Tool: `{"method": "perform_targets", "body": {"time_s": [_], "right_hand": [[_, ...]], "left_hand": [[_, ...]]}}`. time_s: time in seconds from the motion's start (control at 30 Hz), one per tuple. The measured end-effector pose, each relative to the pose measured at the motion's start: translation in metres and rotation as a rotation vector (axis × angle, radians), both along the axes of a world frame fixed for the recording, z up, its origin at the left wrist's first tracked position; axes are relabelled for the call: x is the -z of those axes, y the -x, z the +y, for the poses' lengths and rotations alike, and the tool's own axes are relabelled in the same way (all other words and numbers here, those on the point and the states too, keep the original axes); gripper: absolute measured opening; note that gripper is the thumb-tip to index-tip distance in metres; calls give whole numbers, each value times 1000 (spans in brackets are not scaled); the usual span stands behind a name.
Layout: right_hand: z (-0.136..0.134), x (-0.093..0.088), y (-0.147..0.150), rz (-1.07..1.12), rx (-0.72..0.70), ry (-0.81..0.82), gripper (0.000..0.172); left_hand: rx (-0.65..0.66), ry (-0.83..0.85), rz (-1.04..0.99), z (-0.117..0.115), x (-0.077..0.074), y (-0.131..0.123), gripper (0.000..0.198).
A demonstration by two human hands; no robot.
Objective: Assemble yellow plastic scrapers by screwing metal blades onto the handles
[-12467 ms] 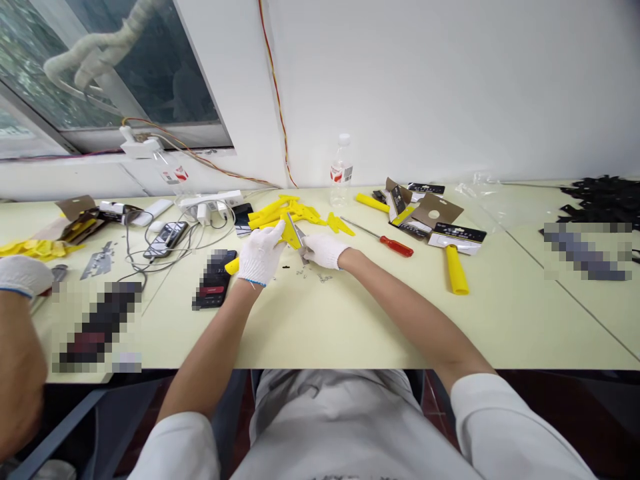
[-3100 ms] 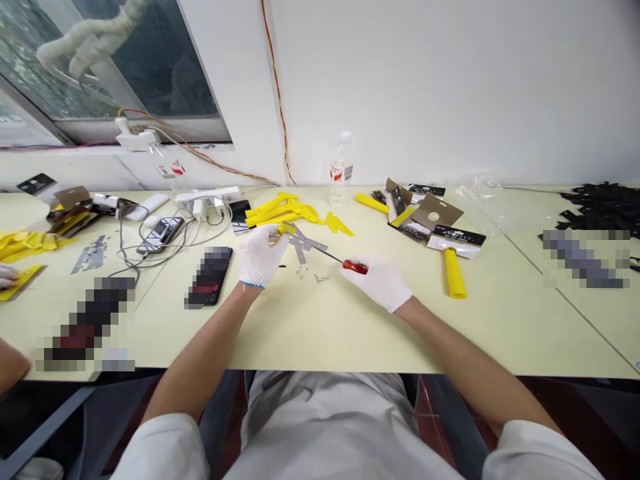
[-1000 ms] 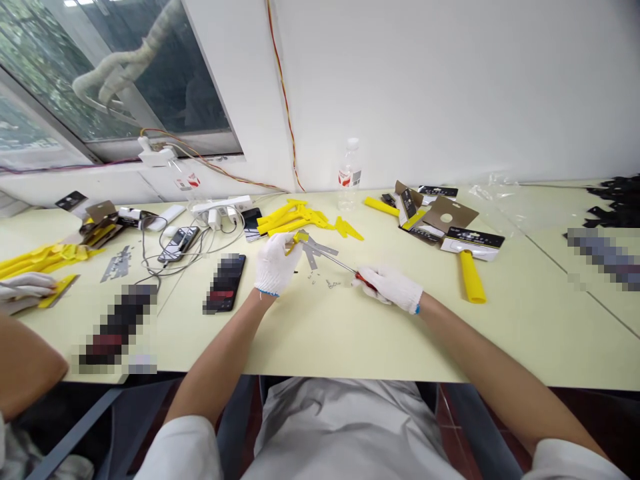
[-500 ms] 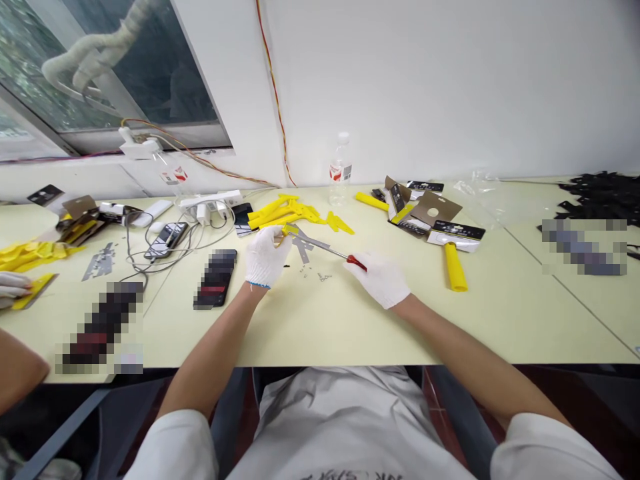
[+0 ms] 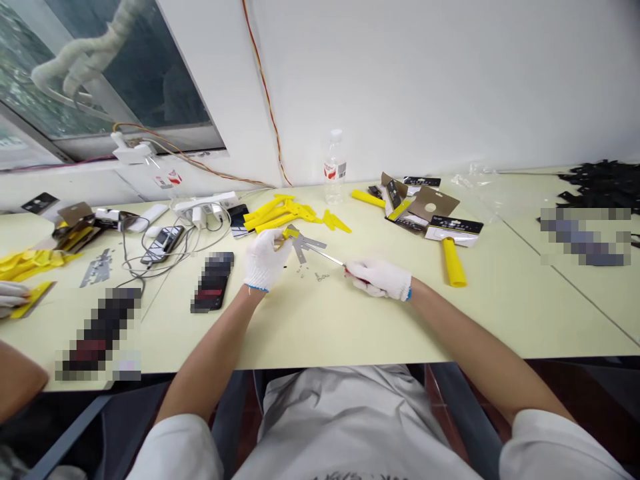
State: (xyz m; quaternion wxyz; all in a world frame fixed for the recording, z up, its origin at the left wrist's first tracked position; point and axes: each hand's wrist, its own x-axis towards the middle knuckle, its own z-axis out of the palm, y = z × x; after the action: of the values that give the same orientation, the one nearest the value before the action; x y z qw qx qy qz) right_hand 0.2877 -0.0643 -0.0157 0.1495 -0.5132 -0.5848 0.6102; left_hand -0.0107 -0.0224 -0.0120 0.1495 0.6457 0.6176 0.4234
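My left hand [image 5: 263, 261], in a white knit glove, is shut on a small yellow plastic part [image 5: 290, 233] joined to a grey metal plate [image 5: 299, 245]. My gloved right hand [image 5: 380, 280] grips a red-handled screwdriver [image 5: 327, 257]. Its fingers hide the handle, and the steel shaft points left towards the metal plate, with the tip close to it. Several tiny metal screws [image 5: 303, 271] lie on the table just below the plate.
A pile of yellow plastic pieces [image 5: 283, 213] lies behind my hands. Cardboard packaging [image 5: 425, 210] and a yellow-handled tool [image 5: 454, 262] lie to the right. Phones, cables and a power strip [image 5: 203, 203] lie left. A co-worker's gloved hand [image 5: 13, 293] rests far left.
My right hand has turned and closed further around the screwdriver, now hiding the red handle. The view has shifted slightly. My left hand still holds the yellow part and plate.
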Motion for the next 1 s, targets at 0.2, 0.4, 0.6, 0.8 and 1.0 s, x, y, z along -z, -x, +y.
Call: {"method": "perform_targets", "body": {"time_s": [0.2, 0.4, 0.6, 0.8, 1.0], "right_hand": [[-1, 12, 9, -431, 149, -650, 31], [-6, 18, 14, -711, 109, -858, 40], [-5, 12, 13, -474, 27, -697, 45], [1, 8, -2, 15, -70, -70, 66], [1, 4, -5, -18, -36, -100, 50]], "left_hand": [[-29, -9, 55, 1, -7, -1, 10], [-37, -70, 91, -7, -11, 1, 14], [-54, -47, 96, -6, -11, 5, 16], [-5, -92, 131, 0, -3, 9, 15], [19, -124, 168, -1, -3, 11, 15]]}}
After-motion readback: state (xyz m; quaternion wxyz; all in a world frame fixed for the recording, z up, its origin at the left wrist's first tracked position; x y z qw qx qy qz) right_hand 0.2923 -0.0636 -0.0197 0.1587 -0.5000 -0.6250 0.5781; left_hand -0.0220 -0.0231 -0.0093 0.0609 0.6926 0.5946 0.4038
